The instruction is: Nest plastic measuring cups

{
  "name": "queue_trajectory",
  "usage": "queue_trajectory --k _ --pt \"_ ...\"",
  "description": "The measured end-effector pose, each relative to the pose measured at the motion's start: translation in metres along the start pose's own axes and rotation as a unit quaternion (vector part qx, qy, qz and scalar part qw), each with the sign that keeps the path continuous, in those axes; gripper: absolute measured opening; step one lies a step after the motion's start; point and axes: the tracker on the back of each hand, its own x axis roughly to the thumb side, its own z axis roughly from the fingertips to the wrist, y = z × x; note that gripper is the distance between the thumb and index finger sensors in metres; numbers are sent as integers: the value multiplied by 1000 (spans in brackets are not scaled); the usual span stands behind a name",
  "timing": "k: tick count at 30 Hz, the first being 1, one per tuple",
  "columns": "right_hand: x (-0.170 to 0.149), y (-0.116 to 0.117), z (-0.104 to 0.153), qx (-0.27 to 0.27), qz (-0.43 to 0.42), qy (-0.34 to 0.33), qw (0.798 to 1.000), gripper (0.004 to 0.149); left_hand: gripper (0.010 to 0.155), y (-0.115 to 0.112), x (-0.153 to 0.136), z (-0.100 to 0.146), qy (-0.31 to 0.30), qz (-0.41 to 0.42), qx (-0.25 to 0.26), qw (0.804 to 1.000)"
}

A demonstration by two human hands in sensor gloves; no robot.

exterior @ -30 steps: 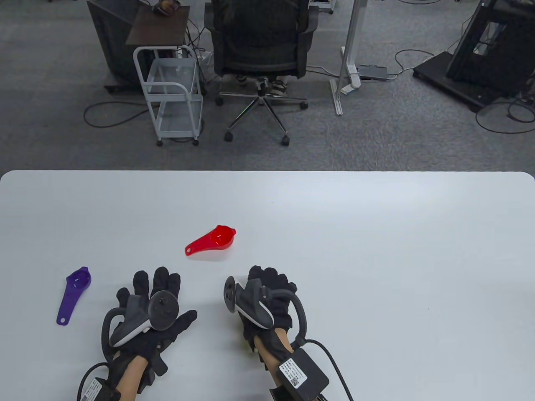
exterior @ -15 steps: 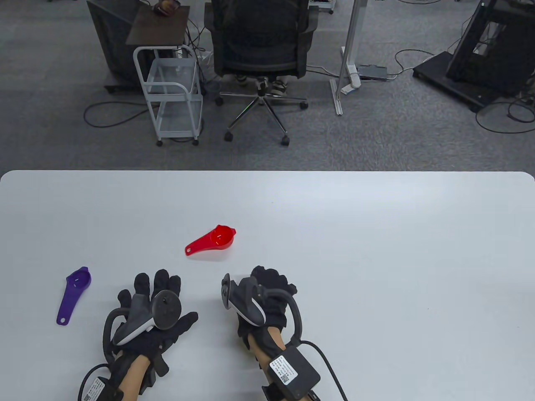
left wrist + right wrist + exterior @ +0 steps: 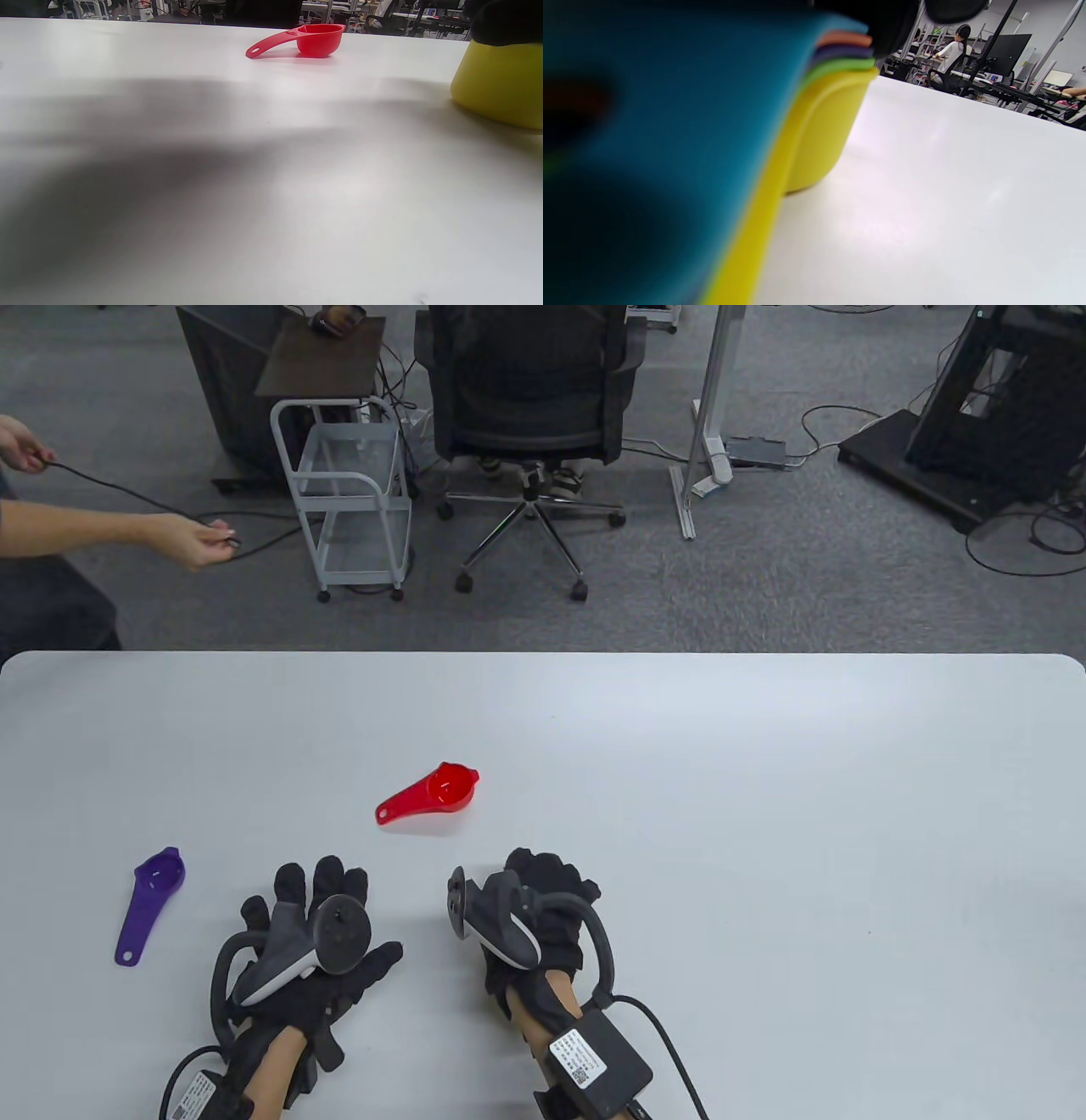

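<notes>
A red measuring cup (image 3: 433, 793) lies on the white table (image 3: 764, 780) beyond both hands, handle to the left; it also shows in the left wrist view (image 3: 305, 40). A purple cup (image 3: 151, 899) lies at the left. My left hand (image 3: 327, 899) rests flat on the table, fingers spread, holding nothing. My right hand (image 3: 551, 886) curls over a nested stack, which it hides in the table view. The right wrist view shows that stack's yellow outer cup (image 3: 823, 140) and layered blue, orange, purple, green and yellow handles (image 3: 840, 55). The yellow cup (image 3: 500, 84) stands under my right glove (image 3: 505, 21).
Beyond the table's far edge stand an office chair (image 3: 526, 390) and a white wire cart (image 3: 352, 500). A bystander's arm (image 3: 127, 530) holds a cable at the far left, off the table.
My right hand has shifted slightly left and toward me over the stack. My left hand has barely moved. A bystander's arms with a cable have come into view at the far left.
</notes>
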Motion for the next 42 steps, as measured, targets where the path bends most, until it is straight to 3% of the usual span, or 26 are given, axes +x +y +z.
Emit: queue_trajectory --k 5,10,15,18,20,23,25,28,31,34,36,42 --pt "-22 -9 7 -8 -51 -22 998 95 94 0 -2 0 -1 4 1 1000" --pt "-83 -18 25 -28 -63 -27 997 95 94 1 -3 0 -3 7 11 1000" --pt "-147 -3 36 -20 -84 -4 996 95 94 -2 -5 -4 4 3 8 1000" --pt "-174 15 40 -45 -108 -12 993 93 94 -4 -9 -9 8 10 1 1000" --pt "-184 31 39 -65 -127 -18 990 92 93 -1 -10 -14 -6 8 27 1000" --pt "-194 39 37 7 -115 -9 993 93 91 17 -5 -24 -36 0 104 994" --pt "-196 37 37 -39 -115 2 993 92 89 29 2 -33 -53 -12 122 991" --pt "-194 37 38 -31 -119 -4 992 92 90 50 12 -65 -63 -48 114 990" --pt "-190 38 40 -25 -103 -8 994 92 89 63 25 -108 -78 -27 105 991" --pt "-192 38 41 -23 -100 -5 995 92 85 62 42 -142 -88 -31 79 992" --pt "-196 41 39 -16 -109 -2 994 91 79 58 55 -171 -97 -44 33 994" --pt "-207 50 32 24 -127 5 992 92 74 49 63 -213 -87 -42 -55 994"
